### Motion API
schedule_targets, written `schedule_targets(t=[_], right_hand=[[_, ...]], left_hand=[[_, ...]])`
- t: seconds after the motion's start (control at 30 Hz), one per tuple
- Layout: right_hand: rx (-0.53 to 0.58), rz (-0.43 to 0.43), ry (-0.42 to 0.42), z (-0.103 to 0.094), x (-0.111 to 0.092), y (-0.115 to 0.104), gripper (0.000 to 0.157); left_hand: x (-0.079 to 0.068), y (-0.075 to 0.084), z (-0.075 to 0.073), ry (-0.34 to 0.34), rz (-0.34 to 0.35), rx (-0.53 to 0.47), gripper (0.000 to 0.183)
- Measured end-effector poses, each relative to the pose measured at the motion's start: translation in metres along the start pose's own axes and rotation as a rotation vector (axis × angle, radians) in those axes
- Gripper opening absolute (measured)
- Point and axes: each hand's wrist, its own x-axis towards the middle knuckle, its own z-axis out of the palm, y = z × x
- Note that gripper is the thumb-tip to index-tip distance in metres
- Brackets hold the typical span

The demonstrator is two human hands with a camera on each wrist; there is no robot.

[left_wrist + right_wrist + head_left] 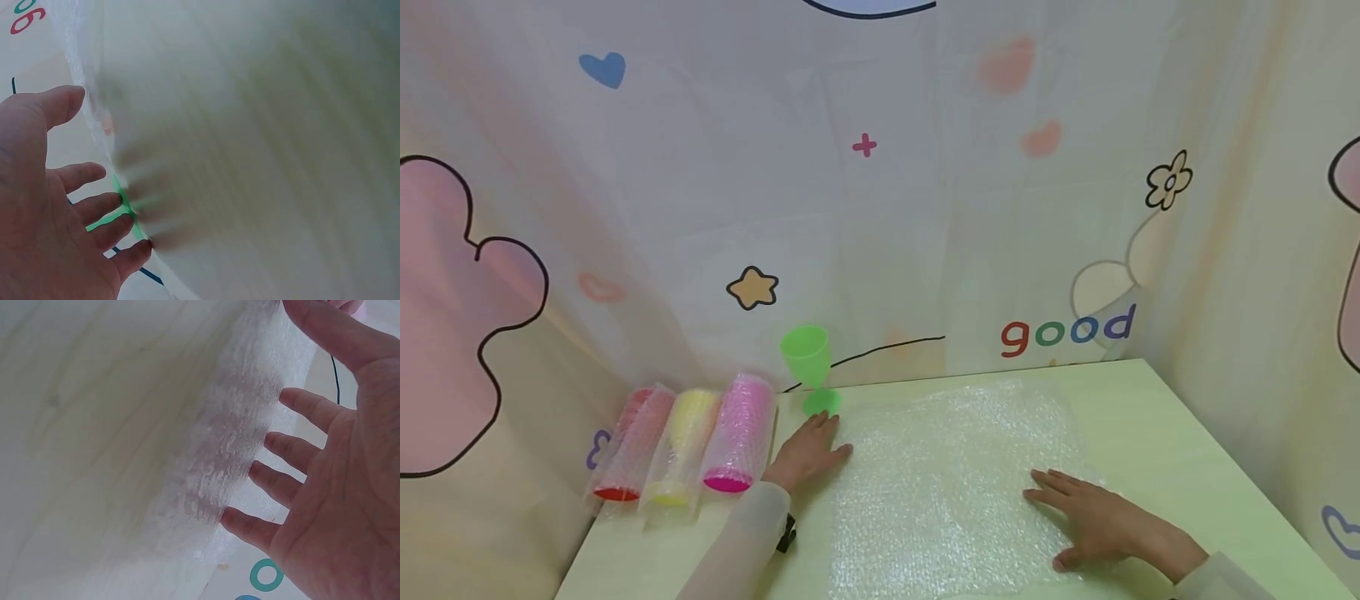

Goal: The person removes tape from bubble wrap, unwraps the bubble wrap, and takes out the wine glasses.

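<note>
A sheet of clear bubble wrap (940, 500) lies spread flat over the middle of the table. My right hand (1101, 517) rests on its right side, fingers spread; in the right wrist view the fingertips (234, 519) touch the bubbly surface. Beyond the sheet's far left corner, a green plastic goblet (807, 354) stands upright near the table's back edge. My left hand (808, 454) is just in front of the goblet's foot, left of the sheet, with fingers extended and nothing gripped. A green sliver of the goblet (107, 222) shows behind those fingers in the left wrist view.
Three bubble-wrapped bundles lie side by side at the table's left: a red one (634, 442), a yellow one (681, 446) and a pink one (740, 433). A printed curtain (887, 225) hangs close behind the table (1180, 467) and along both sides.
</note>
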Motion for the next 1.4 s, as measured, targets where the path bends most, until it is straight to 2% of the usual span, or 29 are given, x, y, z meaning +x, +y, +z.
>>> schedule_targets(t=[0.17, 0.33, 0.47, 0.6, 0.77, 0.9, 1.03, 1.17, 1.4], right_hand=[[-0.002, 0.003, -0.006, 0.0, -0.001, 0.0, 0.093], [-0.005, 0.001, 0.003, 0.0, -0.003, -0.001, 0.093], [-0.069, -0.029, 0.05, 0.001, -0.002, 0.0, 0.093], [-0.119, -0.051, 0.125, -0.001, 0.0, 0.002, 0.095], [-0.1, -0.053, 0.17, -0.006, 0.004, 0.005, 0.098], [-0.08, -0.044, 0.155, -0.008, 0.008, 0.007, 0.099], [-0.052, -0.013, 0.109, -0.008, 0.01, 0.009, 0.098], [-0.041, 0.003, 0.062, -0.008, 0.009, 0.011, 0.096], [-0.029, 0.016, 0.043, -0.01, 0.004, 0.017, 0.094]], left_hand=[[-0.001, 0.0, -0.001, 0.006, 0.012, -0.005, 0.07], [-0.002, 0.002, 0.002, 0.03, 0.042, 0.031, 0.071], [-0.01, 0.01, 0.004, 0.028, 0.094, 0.06, 0.074], [-0.025, 0.022, 0.002, -0.017, 0.175, 0.068, 0.078], [-0.046, 0.037, -0.002, -0.119, 0.25, 0.098, 0.089], [-0.059, 0.047, -0.002, -0.207, 0.3, 0.121, 0.097], [-0.066, 0.055, -0.001, -0.252, 0.308, 0.104, 0.097], [-0.069, 0.06, 0.0, -0.26, 0.295, 0.092, 0.094], [-0.069, 0.066, 0.002, -0.243, 0.306, 0.094, 0.088]])
